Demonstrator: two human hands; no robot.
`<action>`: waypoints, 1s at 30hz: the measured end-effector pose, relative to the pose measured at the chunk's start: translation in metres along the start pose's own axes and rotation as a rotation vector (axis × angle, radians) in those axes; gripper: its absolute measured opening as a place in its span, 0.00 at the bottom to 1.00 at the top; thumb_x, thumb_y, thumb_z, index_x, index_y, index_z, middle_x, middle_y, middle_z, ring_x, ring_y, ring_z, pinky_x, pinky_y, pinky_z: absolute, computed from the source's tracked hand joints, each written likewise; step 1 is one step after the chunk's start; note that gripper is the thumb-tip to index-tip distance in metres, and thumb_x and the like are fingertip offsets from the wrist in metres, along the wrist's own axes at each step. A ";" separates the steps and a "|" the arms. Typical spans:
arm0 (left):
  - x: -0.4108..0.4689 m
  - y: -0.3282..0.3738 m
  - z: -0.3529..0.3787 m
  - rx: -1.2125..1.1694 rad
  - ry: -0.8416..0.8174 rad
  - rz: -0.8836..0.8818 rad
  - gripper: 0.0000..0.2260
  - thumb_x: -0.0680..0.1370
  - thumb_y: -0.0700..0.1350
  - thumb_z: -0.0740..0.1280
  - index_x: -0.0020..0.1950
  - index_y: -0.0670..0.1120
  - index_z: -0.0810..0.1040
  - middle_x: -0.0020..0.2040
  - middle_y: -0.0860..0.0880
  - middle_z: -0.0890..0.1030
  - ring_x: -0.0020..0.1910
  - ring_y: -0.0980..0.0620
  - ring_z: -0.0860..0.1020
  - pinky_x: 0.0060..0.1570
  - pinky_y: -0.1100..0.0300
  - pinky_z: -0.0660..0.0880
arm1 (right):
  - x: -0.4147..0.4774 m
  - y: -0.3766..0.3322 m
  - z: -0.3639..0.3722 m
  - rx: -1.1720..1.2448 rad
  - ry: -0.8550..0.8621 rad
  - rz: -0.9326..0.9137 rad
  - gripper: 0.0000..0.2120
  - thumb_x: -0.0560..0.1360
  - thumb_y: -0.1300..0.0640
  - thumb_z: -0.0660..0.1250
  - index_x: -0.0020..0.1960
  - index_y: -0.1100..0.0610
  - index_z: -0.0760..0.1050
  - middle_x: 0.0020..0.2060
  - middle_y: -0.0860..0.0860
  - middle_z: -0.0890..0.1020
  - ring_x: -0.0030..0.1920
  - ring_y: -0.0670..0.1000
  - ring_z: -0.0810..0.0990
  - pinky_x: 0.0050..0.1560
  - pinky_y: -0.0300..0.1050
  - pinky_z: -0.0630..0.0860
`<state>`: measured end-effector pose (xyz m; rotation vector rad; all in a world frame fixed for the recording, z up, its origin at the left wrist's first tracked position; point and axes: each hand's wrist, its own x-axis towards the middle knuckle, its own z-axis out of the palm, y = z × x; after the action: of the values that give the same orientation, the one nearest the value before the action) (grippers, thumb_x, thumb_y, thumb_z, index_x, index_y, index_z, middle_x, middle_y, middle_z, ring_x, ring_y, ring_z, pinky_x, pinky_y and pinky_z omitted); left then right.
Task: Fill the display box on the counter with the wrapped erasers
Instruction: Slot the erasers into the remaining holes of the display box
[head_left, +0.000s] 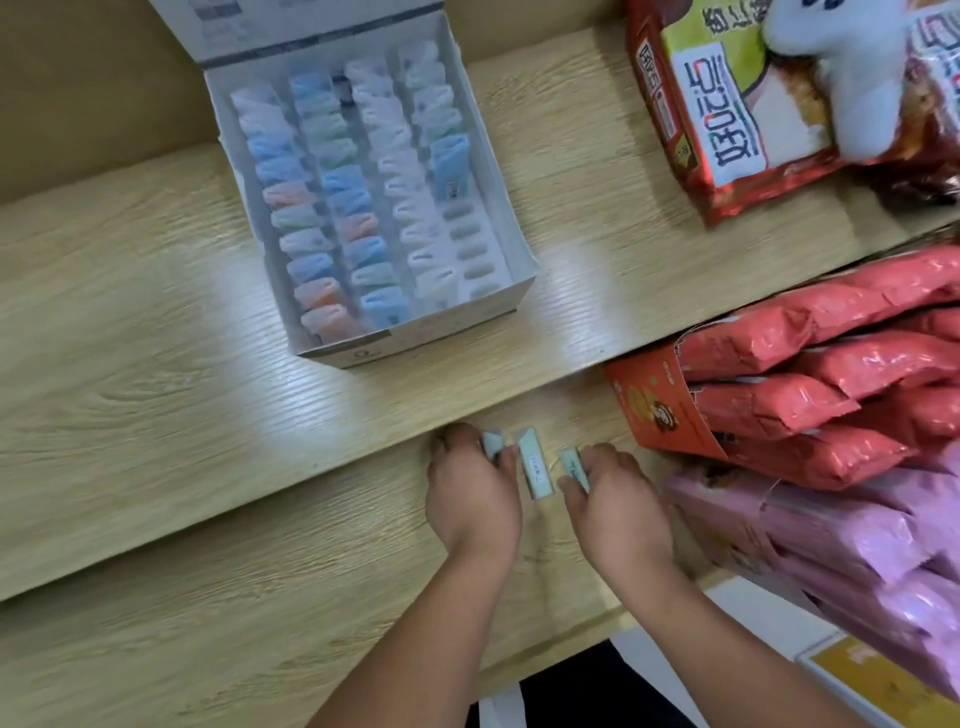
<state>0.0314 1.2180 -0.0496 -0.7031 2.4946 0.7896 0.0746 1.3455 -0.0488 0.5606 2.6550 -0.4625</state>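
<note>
Near the front edge of the table (156, 415), right of centre: both hands low on the wood, knuckles up, a little apart; left hand (470, 488) has its fingertips curled on a first eraser (492, 444), pale and wrapped; right hand (613, 499) pinches a second eraser (574, 467) of the same pale sort; a third eraser (535, 465) lies flat on the table between the two hands, label up; whether any finger touches it, cannot tell.

Display box (514, 218) sits toward the far edge, about the middle of the table, well apart from the hands, lid flap standing up behind; wrapped erasers (332, 208) stand in four columns, blue, orange, green and white; three left columns look full; right column is stocked only in its far half, and its near half shows bare slots (470, 244).

Judgement: the loose erasers appear to be gathered one per hand so both can go to the box in a single reach; the bare slots nearest the person are the likely destination; task looks close to done, a handful of slots left; erasers probably need to go in on end to match their neighbours.

Right edge: red packets (831, 389) and pink packets (857, 545) stacked close beside the right hand; far right corner holds a red snack bag (727, 104) with a white plush toy (841, 62) on it; motion blur softens fine detail.
</note>
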 end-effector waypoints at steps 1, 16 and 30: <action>0.001 -0.001 0.000 0.002 -0.003 -0.002 0.10 0.77 0.53 0.72 0.52 0.49 0.76 0.52 0.48 0.78 0.49 0.45 0.80 0.36 0.57 0.66 | 0.000 0.001 -0.002 0.013 -0.009 -0.006 0.08 0.74 0.51 0.70 0.48 0.53 0.73 0.40 0.48 0.74 0.42 0.55 0.77 0.36 0.43 0.62; -0.040 0.012 -0.070 -0.598 -0.027 0.427 0.07 0.71 0.55 0.70 0.48 0.58 0.83 0.42 0.63 0.82 0.42 0.64 0.79 0.44 0.69 0.73 | -0.010 -0.045 -0.134 0.635 0.249 -0.248 0.09 0.75 0.41 0.62 0.55 0.35 0.74 0.41 0.43 0.82 0.36 0.45 0.84 0.33 0.47 0.82; 0.005 0.109 -0.221 -0.950 0.285 0.639 0.06 0.72 0.58 0.71 0.47 0.66 0.85 0.47 0.60 0.86 0.45 0.58 0.84 0.43 0.70 0.77 | 0.061 -0.143 -0.231 0.412 0.339 -0.551 0.15 0.80 0.60 0.61 0.63 0.45 0.75 0.47 0.38 0.76 0.49 0.31 0.73 0.48 0.22 0.65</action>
<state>-0.0885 1.1564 0.1569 -0.2559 2.5091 2.3194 -0.1091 1.3309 0.1592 -0.0099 3.0433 -1.1834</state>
